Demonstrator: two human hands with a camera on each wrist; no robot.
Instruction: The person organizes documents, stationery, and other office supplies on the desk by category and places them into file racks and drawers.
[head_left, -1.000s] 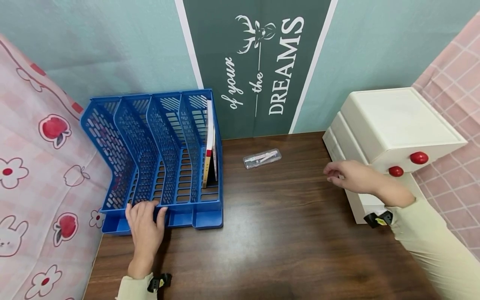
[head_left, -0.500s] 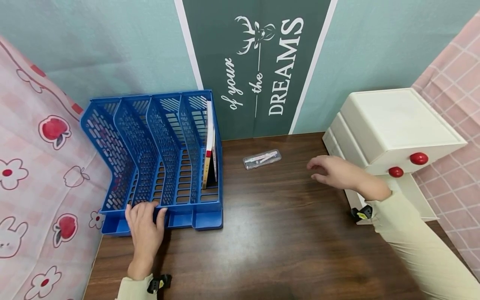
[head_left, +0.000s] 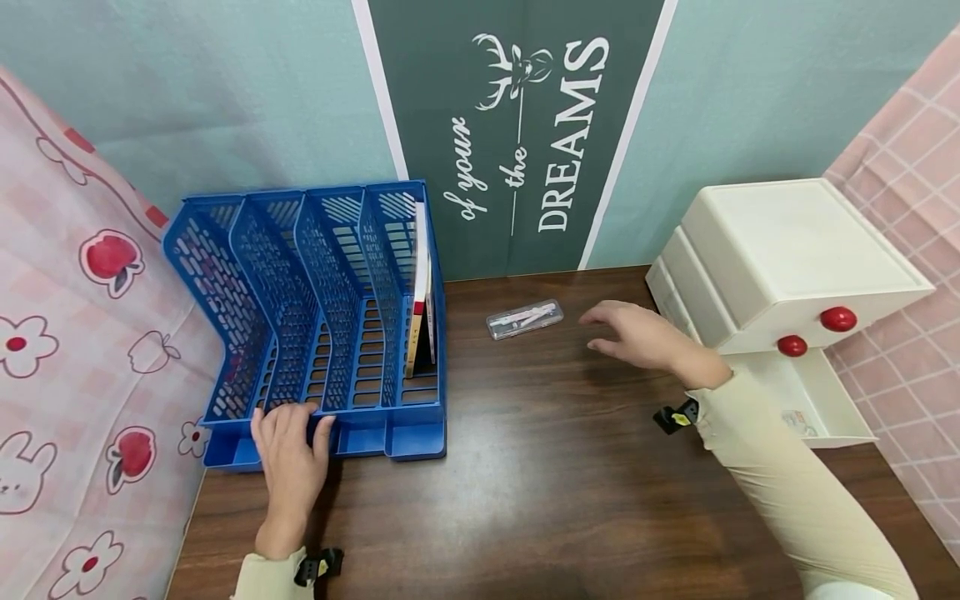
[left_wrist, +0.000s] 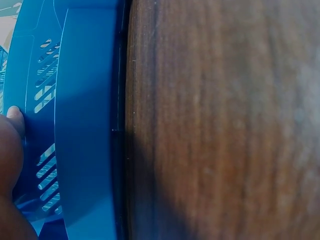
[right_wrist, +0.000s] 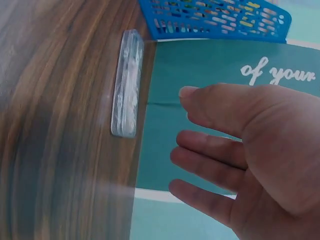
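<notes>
A blue file rack (head_left: 337, 292) with upright dividers stands on the left. My left hand (head_left: 288, 458) holds its front rim, fingers over the edge and thumb on the front side; in the left wrist view the thumb (left_wrist: 16, 120) touches the blue wall. A clear flat case (head_left: 524, 319) lies on the table, with what looks like a drawing compass inside. Just to its right, my right hand (head_left: 630, 335) hovers with fingers loosely bent and thumb apart, holding nothing. The right wrist view shows the case (right_wrist: 127, 85) beyond the fingertips.
Thin books (head_left: 417, 292) stand in the rack's rightmost slot. At right is a white drawer unit (head_left: 813, 237) with red knobs (head_left: 837, 317); its lower drawer (head_left: 832, 400) is pulled out, with a small item inside. A printed cloth wall (head_left: 517, 133) backs the table.
My right hand has moved left from beside the drawer unit towards the clear case, uncovering the pulled-out lower drawer. My left hand stays on the rack.
</notes>
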